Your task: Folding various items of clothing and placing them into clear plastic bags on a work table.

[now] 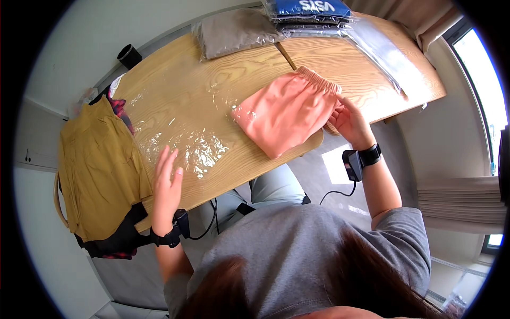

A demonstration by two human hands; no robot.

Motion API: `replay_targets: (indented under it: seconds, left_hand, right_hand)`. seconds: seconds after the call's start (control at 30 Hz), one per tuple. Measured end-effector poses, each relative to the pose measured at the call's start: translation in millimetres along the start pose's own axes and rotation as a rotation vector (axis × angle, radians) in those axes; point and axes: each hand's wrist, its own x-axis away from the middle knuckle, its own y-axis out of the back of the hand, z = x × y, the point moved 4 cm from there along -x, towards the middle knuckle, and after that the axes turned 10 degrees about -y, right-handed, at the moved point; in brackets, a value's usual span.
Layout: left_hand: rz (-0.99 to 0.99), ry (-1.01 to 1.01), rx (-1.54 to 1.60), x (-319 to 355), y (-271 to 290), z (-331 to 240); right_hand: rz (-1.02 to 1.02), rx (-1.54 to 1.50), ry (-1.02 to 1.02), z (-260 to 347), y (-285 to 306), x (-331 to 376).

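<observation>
A coral garment (287, 111) with a gathered elastic waistband lies folded on the table, its waistband toward the far right. Whether it is shorts or trousers cannot be told. My right hand (349, 121) grips its right edge beside the waistband, with the fingertips partly behind the cloth. My left hand (169, 181) is open, fingers stretched out, at the near left edge of the table. Just beyond it a clear plastic bag (204, 151) lies flat and crinkled, hard to make out against the wood.
Mustard-coloured clothing (101, 165) hangs over a chair at the left. A bagged taupe garment (236, 34) and a stack of bagged clothes (313, 24) lie along the back of the wooden table (175, 80). Clear bags (385, 53) lie far right. A black cup-like container (129, 56) is behind.
</observation>
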Motion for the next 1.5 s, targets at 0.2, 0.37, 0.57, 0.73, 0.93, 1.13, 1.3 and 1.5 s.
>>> replay_targets:
  seconds: [0.2, 0.37, 0.57, 0.73, 0.93, 1.13, 1.3, 1.5]
  left_hand:
    - [0.302, -0.029, -0.168, 13.2, -44.8, -25.9]
    - [0.274, -0.085, -0.225, 20.6, -52.5, -25.5]
    - [0.234, -0.028, -0.421, 29.2, -43.9, -18.5]
    - [0.182, -0.034, -0.347, 28.6, -44.0, -7.7]
    - [0.251, -0.068, -0.420, 17.2, -42.7, -22.5]
    - [0.240, -0.059, -0.422, 20.6, -52.5, -18.3]
    - [0.205, -0.060, -0.394, 20.2, -51.7, -15.9]
    - [0.072, -0.083, -0.399, 20.7, -47.0, -21.4]
  right_hand:
    - [-0.185, -0.111, -0.027, -54.8, -23.7, 4.7]
    - [-0.131, -0.228, -0.047, -63.5, -45.7, -8.6]
    - [-0.154, -0.239, 0.155, -26.2, -47.7, 3.5]
    - [-0.106, -0.204, 0.341, 5.5, -29.1, 30.4]
    - [-0.134, -0.148, 0.378, 5.1, -32.9, 49.0]
    - [-0.106, -0.136, 0.371, -3.2, -39.4, 50.2]
    - [-0.073, -0.138, 0.318, -13.0, -40.6, 48.0]
    - [-0.080, -0.144, 0.323, -16.4, -34.0, 47.3]
